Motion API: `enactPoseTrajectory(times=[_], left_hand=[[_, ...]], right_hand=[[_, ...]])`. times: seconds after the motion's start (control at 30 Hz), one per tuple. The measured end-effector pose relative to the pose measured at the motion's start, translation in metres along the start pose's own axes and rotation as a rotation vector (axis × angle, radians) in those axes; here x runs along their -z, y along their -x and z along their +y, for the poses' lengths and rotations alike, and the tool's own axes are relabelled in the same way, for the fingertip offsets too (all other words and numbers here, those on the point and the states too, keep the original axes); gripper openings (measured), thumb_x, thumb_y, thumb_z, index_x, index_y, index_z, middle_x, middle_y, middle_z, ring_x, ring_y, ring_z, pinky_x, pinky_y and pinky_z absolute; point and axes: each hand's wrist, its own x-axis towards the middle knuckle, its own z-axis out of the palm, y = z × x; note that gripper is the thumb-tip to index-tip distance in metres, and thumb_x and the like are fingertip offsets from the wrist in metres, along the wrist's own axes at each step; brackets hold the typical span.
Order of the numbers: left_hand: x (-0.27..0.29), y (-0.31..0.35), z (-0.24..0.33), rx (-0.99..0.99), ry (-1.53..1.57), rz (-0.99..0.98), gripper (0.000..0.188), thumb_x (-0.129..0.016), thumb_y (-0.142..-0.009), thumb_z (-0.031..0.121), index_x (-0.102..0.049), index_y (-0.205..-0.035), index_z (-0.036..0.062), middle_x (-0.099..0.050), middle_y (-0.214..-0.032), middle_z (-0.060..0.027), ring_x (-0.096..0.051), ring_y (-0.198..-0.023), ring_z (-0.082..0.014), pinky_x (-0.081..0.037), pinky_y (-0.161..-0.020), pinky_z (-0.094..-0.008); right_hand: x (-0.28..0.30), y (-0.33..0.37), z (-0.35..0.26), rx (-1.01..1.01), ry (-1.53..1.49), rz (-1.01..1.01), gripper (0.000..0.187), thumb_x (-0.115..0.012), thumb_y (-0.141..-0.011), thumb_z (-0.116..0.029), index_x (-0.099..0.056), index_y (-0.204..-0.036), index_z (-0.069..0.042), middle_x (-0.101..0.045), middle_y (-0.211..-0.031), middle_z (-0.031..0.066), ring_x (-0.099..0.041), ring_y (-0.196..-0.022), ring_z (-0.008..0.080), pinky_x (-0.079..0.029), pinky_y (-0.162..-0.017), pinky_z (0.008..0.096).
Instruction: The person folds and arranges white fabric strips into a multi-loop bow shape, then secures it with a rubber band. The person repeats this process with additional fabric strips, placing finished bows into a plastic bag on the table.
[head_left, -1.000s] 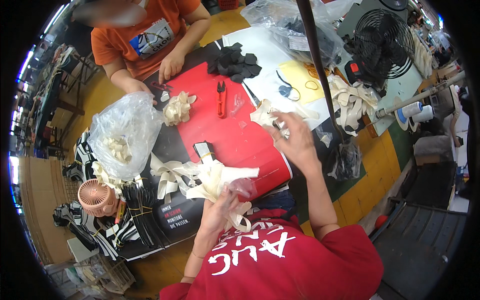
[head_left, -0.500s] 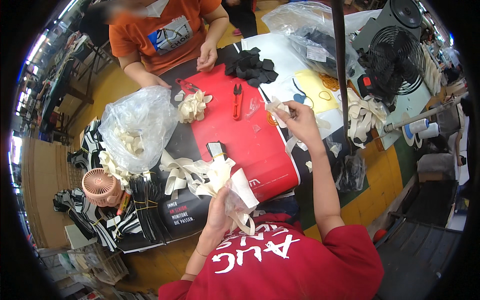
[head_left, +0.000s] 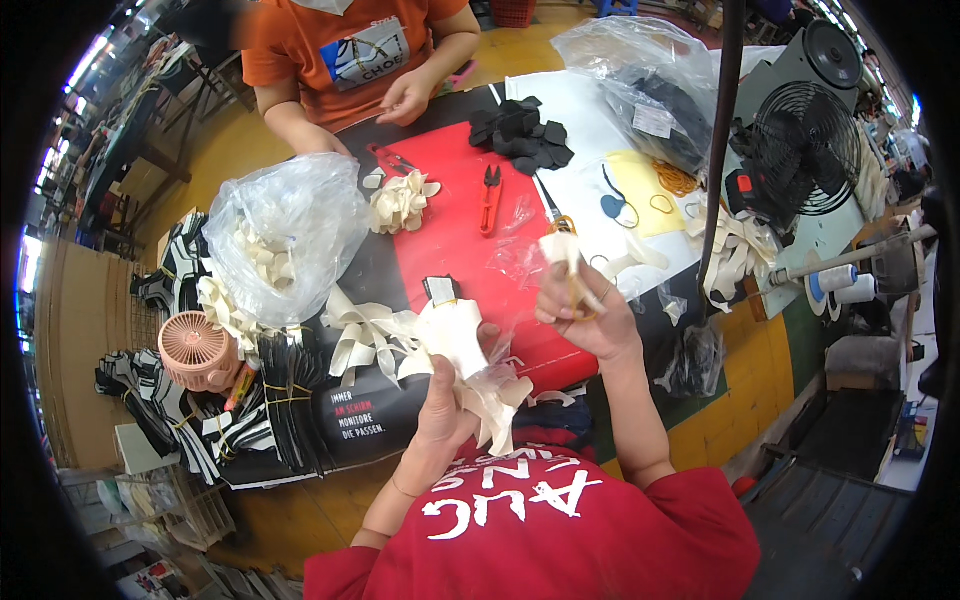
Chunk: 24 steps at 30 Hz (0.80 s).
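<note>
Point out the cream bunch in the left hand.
The cream bunch at the near edge of the red sheet: the left hand grips it. The right hand holds a smaller cream piece; another heap sits in the clear bag.

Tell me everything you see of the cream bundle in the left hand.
The cream bundle looks like thin, flat fabric pieces gathered together: a broad, smooth upper part and looser ends below, with clear plastic at its middle. The left hand grips it near the front edge of the mat. Its upper end is by a small dark bundle; whether they touch is unclear.
</note>
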Motion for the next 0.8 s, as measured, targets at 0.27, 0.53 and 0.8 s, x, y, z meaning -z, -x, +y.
enactPoseTrajectory(times=[0.27, 0.53, 0.8], left_hand=[[0.003, 0.0, -0.001, -0.037, -0.059, 0.153, 0.047, -0.062, -0.091, 0.032, -0.043, -0.126, 0.0065, -0.056, -0.111, -0.0091, -0.059, -0.098, -0.0176, -0.052, -0.082, -0.033], [0.001, 0.002, 0.009, -0.153, -0.374, 0.296, 0.03, -0.058, -0.094, 0.014, -0.05, -0.121, 0.0035, -0.06, -0.102, -0.0067, -0.061, -0.088, -0.0137, -0.053, -0.074, -0.0286], [0.005, 0.011, 0.023, -0.08, -0.36, 0.369, 0.028, -0.055, -0.095, 0.015, -0.051, -0.119, 0.0024, -0.061, -0.099, -0.0078, -0.062, -0.083, -0.0158, -0.055, -0.071, -0.0311]], right_hand=[[-0.045, 0.014, 0.049, 0.178, 1.418, 0.156, 0.022, -0.067, -0.084, -0.021, -0.064, -0.095, -0.002, -0.063, -0.083, 0.0106, -0.06, -0.069, 0.0274, -0.046, -0.071, 0.0345], [-0.057, 0.027, 0.033, 0.206, 1.635, -0.02, 0.044, -0.07, -0.082, -0.025, -0.058, -0.118, -0.004, -0.061, -0.106, 0.0132, -0.057, -0.1, 0.0289, -0.043, -0.087, 0.0399], [-0.018, -0.007, -0.012, 0.392, 2.265, 0.393, 0.037, -0.073, -0.081, -0.023, -0.063, -0.109, -0.002, -0.063, -0.105, 0.0138, -0.062, -0.088, 0.0251, -0.049, -0.078, 0.0336]])
